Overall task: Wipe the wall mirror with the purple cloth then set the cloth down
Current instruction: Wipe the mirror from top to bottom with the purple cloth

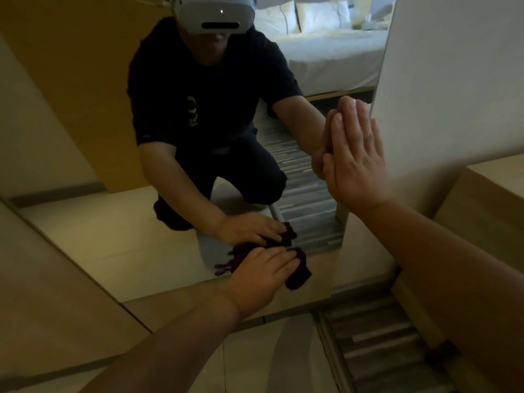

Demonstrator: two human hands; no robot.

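Note:
The wall mirror (119,239) fills the middle of the view, tilted, and reaches down almost to the floor. My left hand (262,275) presses the purple cloth (296,272) flat against the glass near the mirror's lower right corner; part of the cloth is hidden under my fingers. My right hand (355,163) rests flat with fingers together against the mirror's right edge, higher up, holding nothing. The glass reflects a crouching person in dark clothes, both hands and the cloth.
A pale wall (453,80) runs along the mirror's right side. A striped grey carpet (380,350) lies below at the right, beside pale floor tiles (255,361). A wooden ledge (493,191) sticks out at the right. A white bed shows only as a reflection.

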